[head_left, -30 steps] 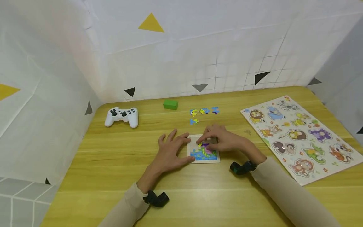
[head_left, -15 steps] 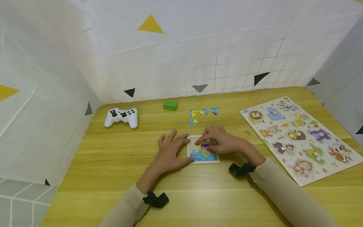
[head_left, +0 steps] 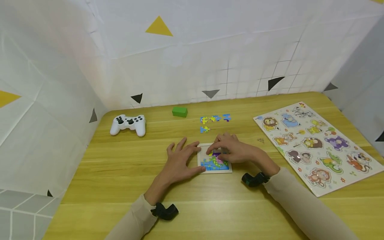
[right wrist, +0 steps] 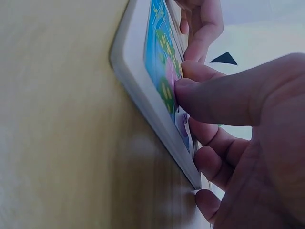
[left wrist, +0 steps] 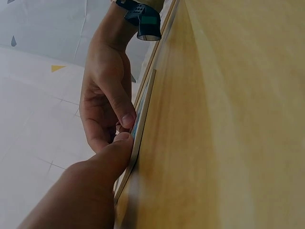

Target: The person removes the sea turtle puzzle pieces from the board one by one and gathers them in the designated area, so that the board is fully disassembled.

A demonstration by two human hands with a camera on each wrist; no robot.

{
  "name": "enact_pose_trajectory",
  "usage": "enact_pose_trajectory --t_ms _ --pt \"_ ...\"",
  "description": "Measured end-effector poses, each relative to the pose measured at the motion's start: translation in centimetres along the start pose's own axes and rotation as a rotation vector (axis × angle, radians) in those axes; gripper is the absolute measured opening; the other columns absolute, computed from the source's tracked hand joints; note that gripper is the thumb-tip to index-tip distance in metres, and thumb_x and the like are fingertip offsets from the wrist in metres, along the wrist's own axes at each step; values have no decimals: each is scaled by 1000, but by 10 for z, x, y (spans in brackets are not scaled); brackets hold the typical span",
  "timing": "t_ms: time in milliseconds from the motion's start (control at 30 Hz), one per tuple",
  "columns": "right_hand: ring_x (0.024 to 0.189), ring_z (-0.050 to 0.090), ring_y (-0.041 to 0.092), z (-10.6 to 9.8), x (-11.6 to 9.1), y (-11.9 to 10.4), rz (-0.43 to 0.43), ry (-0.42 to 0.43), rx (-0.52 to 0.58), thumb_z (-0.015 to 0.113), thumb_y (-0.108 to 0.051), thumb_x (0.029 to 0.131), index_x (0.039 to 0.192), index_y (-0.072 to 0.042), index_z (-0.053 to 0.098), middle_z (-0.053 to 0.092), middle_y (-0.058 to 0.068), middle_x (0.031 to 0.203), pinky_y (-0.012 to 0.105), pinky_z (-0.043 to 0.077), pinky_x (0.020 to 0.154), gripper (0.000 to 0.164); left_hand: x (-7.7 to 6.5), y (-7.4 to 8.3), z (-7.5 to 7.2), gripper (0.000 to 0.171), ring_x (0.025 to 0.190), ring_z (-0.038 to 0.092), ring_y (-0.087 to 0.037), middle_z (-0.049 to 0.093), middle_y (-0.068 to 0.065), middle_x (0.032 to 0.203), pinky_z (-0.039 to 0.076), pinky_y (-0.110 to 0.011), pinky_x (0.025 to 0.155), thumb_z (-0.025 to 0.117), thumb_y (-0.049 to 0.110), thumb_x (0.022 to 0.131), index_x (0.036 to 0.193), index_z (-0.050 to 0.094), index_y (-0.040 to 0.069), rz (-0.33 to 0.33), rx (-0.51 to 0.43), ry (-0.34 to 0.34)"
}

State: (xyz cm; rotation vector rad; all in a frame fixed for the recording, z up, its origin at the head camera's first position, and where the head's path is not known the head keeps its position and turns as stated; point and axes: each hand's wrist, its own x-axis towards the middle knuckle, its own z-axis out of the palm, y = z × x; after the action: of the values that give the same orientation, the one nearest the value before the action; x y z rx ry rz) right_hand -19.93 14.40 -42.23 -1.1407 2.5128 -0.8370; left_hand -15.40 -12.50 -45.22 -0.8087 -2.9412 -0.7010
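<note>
Between puzzle (head_left: pixel 214 164) and backdrop (head_left: pixel 195 56), wooden tabletop (head_left: pixel 244 123)

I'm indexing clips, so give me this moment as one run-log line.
left hand: touches puzzle tray at left side; right hand: at fitted pieces; puzzle tray: partly filled; loose pieces: beyond puzzle tray; game controller: far left

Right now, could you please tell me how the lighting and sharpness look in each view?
Head: bright, with pale sheen on the table; left wrist: dimmer, the left hand shaded; right wrist: bluish and dim, the right hand darkened, a soft shadow beside the puzzle tray, the tabletop blurred.
</note>
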Motion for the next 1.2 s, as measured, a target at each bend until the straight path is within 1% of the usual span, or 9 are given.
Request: enact_pose_trajectory --t_ms 267,567,933,1200 --pt "90 35 17 1 0 0 8 0 23 70 -5 90 119 -31 73 59 -3 100 38 21 78 39 0 0 1 70 158 20 -33 44 10 161 6 -67 117 68 66 85 142 57 27 1 0 -2" --pt "93 40 19 1 0 -1 4 4 23 70 -6 91 118 -30 71 59 -4 100 38 23 79 36 0 -1 1 70 158 20 -34 43 10 161 6 -67 117 67 66 85 142 57 27 8 5 0" --pt "96 45 21 -1 1 -2 -18 6 48 70 -5 90 118 -27 69 64 -3 104 39 24 81 36 0 -2 2 70 157 20 -34 43 11 161 6 -66 117 66 68 85 142 57 28 14 15 13" --pt "97 46 19 -1 1 -1 -29 -4 77 75 -14 90 119 -28 68 67 -6 103 40 24 81 33 0 -2 2 70 158 20 -34 43 12 160 6 -66 117 66 68 85 142 57 29 15 13 9"
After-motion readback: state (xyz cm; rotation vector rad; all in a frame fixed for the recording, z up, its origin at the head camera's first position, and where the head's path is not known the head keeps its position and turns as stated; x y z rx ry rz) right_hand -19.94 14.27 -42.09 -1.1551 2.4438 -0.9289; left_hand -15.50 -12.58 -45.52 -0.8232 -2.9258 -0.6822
